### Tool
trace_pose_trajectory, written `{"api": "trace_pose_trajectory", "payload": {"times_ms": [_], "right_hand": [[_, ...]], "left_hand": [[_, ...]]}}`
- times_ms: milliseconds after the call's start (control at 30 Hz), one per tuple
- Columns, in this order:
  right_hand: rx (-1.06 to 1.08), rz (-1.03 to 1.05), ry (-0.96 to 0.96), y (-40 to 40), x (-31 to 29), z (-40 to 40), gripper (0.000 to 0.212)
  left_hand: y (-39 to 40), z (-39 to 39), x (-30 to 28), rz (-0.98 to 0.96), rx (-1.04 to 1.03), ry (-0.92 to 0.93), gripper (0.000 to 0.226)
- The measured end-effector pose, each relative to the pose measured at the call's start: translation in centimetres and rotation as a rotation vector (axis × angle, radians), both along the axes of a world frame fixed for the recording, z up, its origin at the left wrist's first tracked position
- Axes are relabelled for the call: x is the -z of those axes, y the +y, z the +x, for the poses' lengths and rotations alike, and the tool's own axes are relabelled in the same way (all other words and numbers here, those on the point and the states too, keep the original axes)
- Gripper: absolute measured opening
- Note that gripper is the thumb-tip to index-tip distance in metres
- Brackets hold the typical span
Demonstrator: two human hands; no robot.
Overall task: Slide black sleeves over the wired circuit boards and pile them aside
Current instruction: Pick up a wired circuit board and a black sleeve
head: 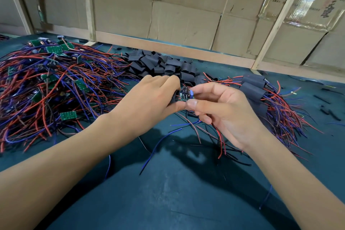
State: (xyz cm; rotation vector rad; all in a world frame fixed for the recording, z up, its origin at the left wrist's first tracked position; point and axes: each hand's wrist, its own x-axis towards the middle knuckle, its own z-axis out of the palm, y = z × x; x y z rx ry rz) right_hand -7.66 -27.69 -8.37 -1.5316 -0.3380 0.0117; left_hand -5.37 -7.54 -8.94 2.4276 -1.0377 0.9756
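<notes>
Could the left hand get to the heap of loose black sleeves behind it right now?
Probably not at once: the left hand is busy pinching a black sleeve against the small green circuit board held by the right hand. The heap of loose black sleeves lies just beyond, nothing between.

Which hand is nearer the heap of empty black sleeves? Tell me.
Left. The left hand has its fingers at the near edge of the heap of empty black sleeves; the right hand sits nearer the person.
</notes>
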Motion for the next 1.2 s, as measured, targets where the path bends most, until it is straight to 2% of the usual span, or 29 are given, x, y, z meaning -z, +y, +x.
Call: {"api": "trace_pose_trajectory", "payload": {"times_ms": [167, 400, 733, 900, 1033, 1200], "right_hand": [[0.061, -0.111, -0.165, 0.9, 0.3, -0.6, 0.021], [0.068, -0.069, -0.109, 1.0, 0.4, -0.8, 0.019], [0.074, -0.159, -0.188, 1.0, 0.4, -1.0, 0.012], [0.055, -0.168, -0.202, 0.7, 0.5, -0.9, 0.013], [0.121, -0.064, -0.159, 0.4, 0.4, -0.2, 0.016], [0.117, 0.005, -0.061, 0.0, 0.3, 0.2, 0.019]], "left_hand": [[-0.1, 0.0, 0.3, 0.087, -0.039, 0.034, 0.050], [-0.3, -0.4, 0.0, 0.073, -0.027, 0.017, 0.042], [-0.2, -0.3, 0.4, 0.081, -0.034, 0.049, 0.043], [-0.4, -0.4, 0.4, -0.023, -0.017, 0.102, 0.044], [-0.3, -0.8, 0.2, -0.187, -0.015, 0.149, 0.044], [-0.1, -0.2, 0.5, -0.199, -0.005, 0.201, 0.045]]}}
